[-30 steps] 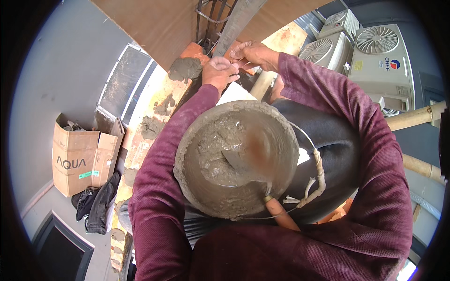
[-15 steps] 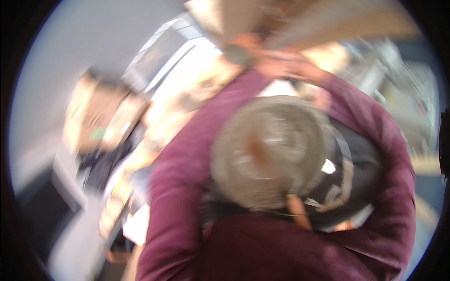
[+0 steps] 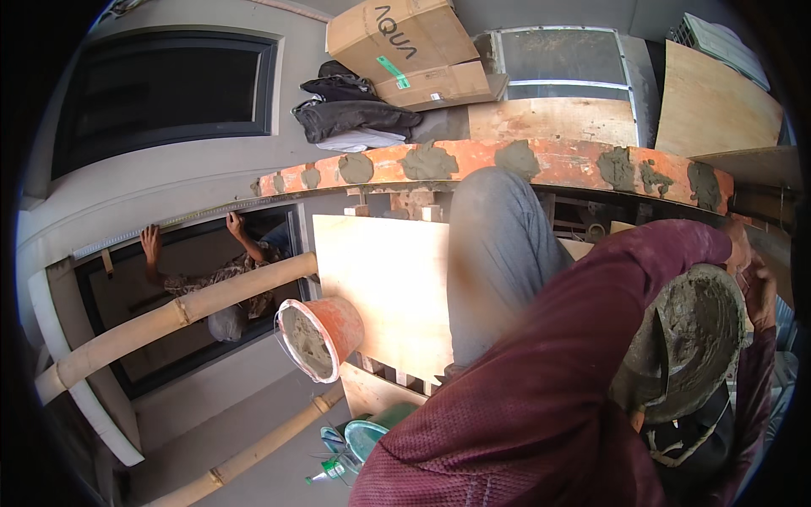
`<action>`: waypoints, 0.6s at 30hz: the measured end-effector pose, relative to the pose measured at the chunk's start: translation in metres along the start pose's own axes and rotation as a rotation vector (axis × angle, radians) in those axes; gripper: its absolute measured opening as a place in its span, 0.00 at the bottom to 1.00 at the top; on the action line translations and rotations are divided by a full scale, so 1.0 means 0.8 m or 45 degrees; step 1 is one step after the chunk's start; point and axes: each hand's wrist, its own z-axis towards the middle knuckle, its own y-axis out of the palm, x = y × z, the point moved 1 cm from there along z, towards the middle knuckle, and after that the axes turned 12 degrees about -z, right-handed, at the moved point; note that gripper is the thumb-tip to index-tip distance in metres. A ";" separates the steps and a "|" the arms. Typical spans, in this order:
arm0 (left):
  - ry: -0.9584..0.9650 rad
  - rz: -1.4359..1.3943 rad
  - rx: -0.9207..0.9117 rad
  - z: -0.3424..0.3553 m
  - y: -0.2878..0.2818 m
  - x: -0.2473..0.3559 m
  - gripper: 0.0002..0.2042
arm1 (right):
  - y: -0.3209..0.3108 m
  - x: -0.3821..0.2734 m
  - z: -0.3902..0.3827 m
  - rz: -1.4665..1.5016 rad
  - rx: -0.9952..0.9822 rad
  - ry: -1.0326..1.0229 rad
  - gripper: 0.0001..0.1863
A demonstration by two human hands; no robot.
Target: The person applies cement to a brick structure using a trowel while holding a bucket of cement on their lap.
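Observation:
At the right edge, my left hand and my right hand are close together above the rim of a mortar-crusted bucket on my lap. Their fingers are bent and partly hidden, and what they hold is too small to make out. A trowel with an orange handle rests in the bucket. A strip of red brickwork, dabbed with grey mortar, runs past just beyond my hands.
An orange bucket of mortar stands by a plywood board. Bamboo poles cross at left. Below them, a co-worker holds a long straightedge. Cardboard and dark clothes lie beyond the brickwork.
My view has swung round to the left, so my hands and bucket now sit at the right. The co-worker and orange bucket have come into view. My hands are still together.

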 end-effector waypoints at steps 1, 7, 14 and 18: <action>0.017 0.048 -0.015 0.007 0.003 -0.002 0.11 | 0.013 -0.009 -0.002 0.131 0.056 0.003 0.21; 0.118 0.171 -0.068 0.024 0.003 0.013 0.13 | -0.030 0.033 0.039 0.201 0.083 -0.037 0.20; -0.224 -0.369 0.059 -0.080 -0.007 -0.025 0.13 | -0.003 0.035 0.047 0.117 0.304 -0.046 0.17; -0.476 -1.033 0.456 -0.216 -0.066 0.012 0.13 | 0.002 0.024 0.034 0.069 0.484 -0.017 0.14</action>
